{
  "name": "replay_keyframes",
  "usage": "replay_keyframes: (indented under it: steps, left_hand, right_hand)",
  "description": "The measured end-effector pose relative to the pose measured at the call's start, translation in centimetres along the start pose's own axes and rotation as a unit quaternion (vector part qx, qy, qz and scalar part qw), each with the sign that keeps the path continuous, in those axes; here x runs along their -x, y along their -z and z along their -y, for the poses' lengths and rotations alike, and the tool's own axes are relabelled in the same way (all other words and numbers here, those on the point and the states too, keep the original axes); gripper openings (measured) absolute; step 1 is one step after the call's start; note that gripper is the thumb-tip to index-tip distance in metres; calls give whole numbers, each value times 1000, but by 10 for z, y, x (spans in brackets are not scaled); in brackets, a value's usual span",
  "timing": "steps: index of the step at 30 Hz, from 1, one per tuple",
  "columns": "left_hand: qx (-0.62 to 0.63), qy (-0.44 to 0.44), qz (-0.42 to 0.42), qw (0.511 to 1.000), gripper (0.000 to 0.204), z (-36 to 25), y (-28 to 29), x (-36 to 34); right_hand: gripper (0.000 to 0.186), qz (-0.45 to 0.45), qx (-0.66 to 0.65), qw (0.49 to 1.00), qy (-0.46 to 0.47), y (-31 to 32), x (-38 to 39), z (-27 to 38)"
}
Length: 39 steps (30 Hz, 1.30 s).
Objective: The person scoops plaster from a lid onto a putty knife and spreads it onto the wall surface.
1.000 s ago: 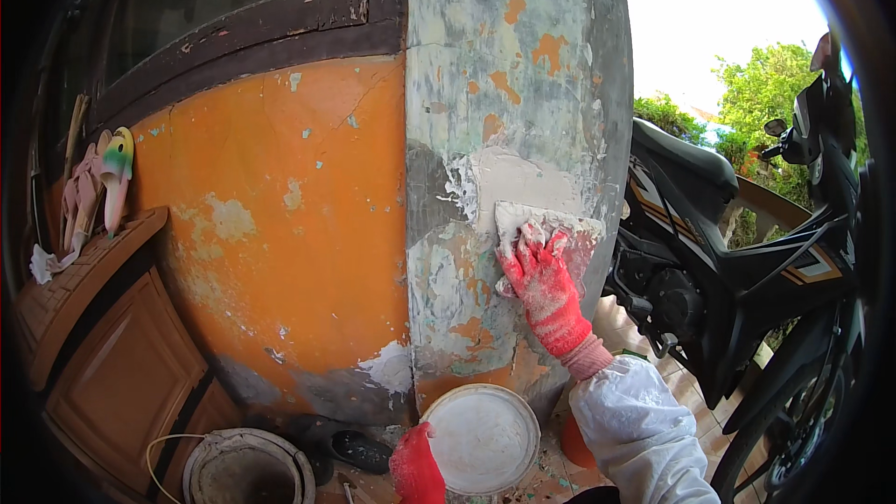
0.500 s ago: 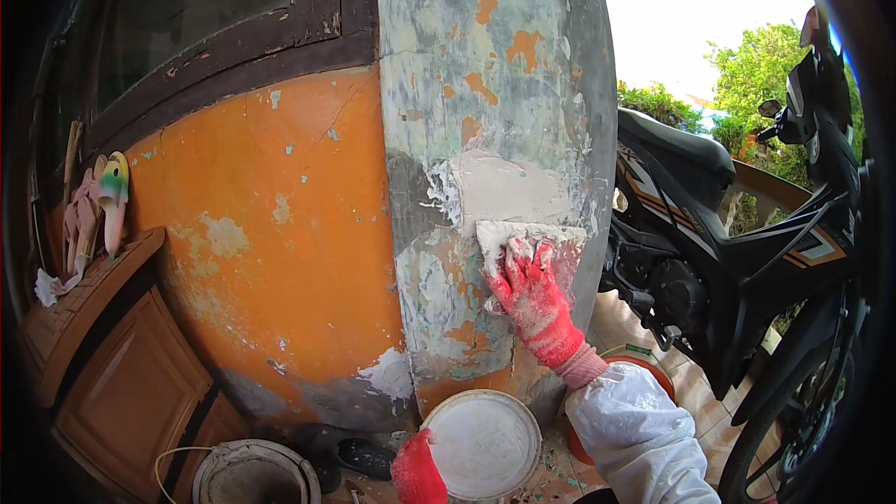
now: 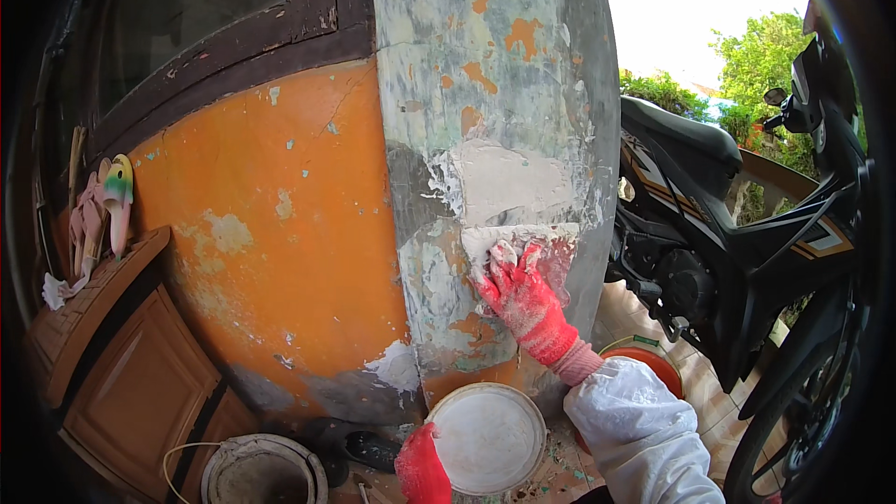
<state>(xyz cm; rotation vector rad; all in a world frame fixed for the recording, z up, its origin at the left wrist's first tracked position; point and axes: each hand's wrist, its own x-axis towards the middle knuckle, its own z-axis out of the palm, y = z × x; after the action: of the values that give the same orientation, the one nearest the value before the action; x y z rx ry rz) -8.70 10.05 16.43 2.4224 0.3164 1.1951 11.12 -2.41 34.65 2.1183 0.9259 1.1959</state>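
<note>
My right hand (image 3: pixel 527 303), in a red glove smeared with white, presses a wide putty scraper (image 3: pixel 555 257) flat against the pillar (image 3: pixel 485 112). Its fingers lie over the blade's back, which is coated with putty. Just above the blade is a smooth patch of pale wet putty (image 3: pixel 513 182). Low at the pillar's foot, my left hand (image 3: pixel 422 469), also red-gloved, grips the left edge of a round white lid (image 3: pixel 490 439) with a whitish film on it. Most of the left hand's fingers are hidden beneath the lid.
A black motorbike (image 3: pixel 719 215) stands close on the right. Behind my right forearm is an orange bucket (image 3: pixel 653 364). A grey-rimmed bucket (image 3: pixel 263 471), dark shoes (image 3: pixel 369 448) and a wooden cabinet (image 3: pixel 140 373) are at lower left, beside the orange wall (image 3: pixel 271 252).
My right hand and the scraper have shifted slightly left across the pillar, below the putty patch. My left hand still holds the lid. The whole view has moved a little.
</note>
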Motion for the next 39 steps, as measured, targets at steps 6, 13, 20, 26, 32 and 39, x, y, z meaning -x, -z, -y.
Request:
replay_keyframes:
  steps: [6,13,20,26,32,39]
  left_hand:
    - [46,22,23,998,33,-2,0,-1]
    - [342,398,27,851,22,-28,15,-27]
    - [365,392,9,844,27,-31,22,-25]
    - [268,280,53,920,21,-22,16,-17]
    - [205,202,63,956,21,-10,7,-11]
    - [198,175,62,963,20,-7,0,-14]
  right_hand:
    - [49,-110,-42,986,-122,41,-31,-48]
    - [52,-38,63,995,-64,6,-32,-26]
    - [52,-54,-23,998,-29,32,1,-40]
    - [50,-130,44,984,-117,62,-61,-96]
    - [60,-165,-97,975,-111,50,-70,-99]
    - [61,-176,-86,973,-123,57,-76,-103]
